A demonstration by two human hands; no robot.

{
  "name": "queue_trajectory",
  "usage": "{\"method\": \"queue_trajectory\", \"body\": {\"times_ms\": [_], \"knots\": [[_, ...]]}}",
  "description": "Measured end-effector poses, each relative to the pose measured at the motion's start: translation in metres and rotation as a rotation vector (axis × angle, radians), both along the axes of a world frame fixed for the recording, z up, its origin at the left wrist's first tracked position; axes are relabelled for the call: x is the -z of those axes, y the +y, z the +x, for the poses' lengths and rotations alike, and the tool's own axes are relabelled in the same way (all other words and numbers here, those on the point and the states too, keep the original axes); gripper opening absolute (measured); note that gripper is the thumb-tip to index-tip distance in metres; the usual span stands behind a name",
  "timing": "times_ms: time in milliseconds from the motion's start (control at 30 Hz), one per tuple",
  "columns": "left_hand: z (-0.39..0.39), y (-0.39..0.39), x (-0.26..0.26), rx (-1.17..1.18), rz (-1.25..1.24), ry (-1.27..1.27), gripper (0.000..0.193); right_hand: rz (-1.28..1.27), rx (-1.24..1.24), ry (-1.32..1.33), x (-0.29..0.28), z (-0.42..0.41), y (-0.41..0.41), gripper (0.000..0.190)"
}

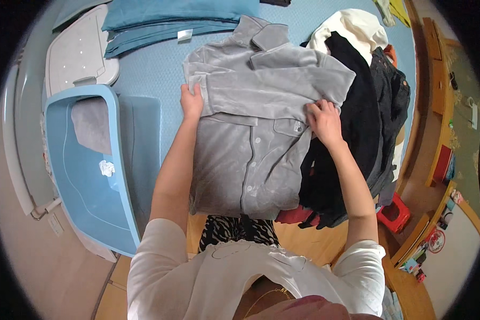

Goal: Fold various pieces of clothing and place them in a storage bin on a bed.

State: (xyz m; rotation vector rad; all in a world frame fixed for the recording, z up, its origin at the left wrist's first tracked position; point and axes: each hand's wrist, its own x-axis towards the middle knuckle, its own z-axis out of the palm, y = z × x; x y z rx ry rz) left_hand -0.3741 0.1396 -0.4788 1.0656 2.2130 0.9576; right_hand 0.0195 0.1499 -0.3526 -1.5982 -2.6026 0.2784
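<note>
A grey velvety button-up pajama top lies front up on the bed, its collar pointing away from me. One sleeve crosses the chest from right to left, above a chest pocket flap with a small patch. At the left, my left hand grips the cuff end of that sleeve, thumb on top and the other fingers partly hidden under the cloth. My right hand pinches the cloth at the right side, by the sleeve's lower edge. Pale buttons run down the front placket.
A light blue plastic tub stands left, with grey cloth and crumpled white paper inside. Behind it lies a white lid. Folded teal bedding is at the back. Black garments, dark jeans and white clothing pile up right.
</note>
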Motion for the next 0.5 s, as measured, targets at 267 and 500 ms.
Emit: {"method": "queue_trajectory", "body": {"times_ms": [267, 500], "knots": [[0.077, 0.009, -0.111, 0.119, 0.164, -0.092, 0.033, -0.101, 0.056, 0.034, -0.008, -0.008, 0.008, 0.023], [0.109, 0.017, -0.134, 0.072, 0.188, -0.308, 0.039, -0.106, 0.090, 0.130, -0.024, -0.003, 0.001, 0.018]]}}
